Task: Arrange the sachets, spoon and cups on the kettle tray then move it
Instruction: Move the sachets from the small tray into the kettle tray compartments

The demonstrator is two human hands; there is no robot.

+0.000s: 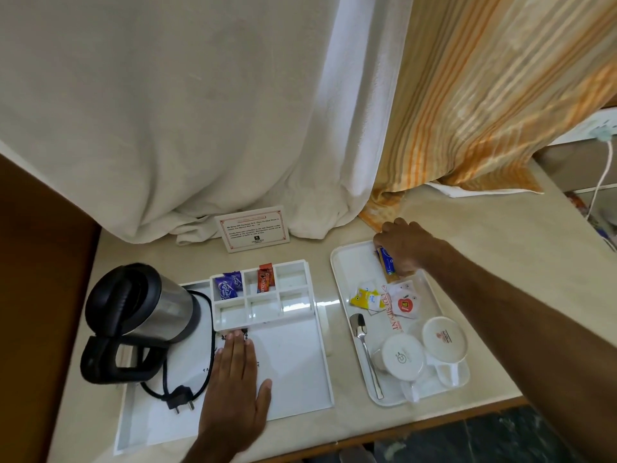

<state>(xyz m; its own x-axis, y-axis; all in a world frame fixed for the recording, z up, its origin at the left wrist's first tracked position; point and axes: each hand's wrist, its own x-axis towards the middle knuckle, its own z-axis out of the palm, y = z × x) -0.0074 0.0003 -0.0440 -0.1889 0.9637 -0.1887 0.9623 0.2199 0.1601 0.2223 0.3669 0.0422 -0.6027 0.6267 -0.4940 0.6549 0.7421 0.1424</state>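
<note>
Head view — right hand [402,245] around blue sachet [387,261]; left hand [235,379] flat on kettle tray [293,379]

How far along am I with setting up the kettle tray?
Done: purple sachets and red sachets sit in the kettle tray compartments. In hand: your right hand grips a blue sachet; your left hand lies flat on the tray. Left: remaining sachets, spoon, cups, then moving it.

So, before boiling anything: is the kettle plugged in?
Unplugged. The kettle cord's plug lies loose on the kettle tray.
</note>
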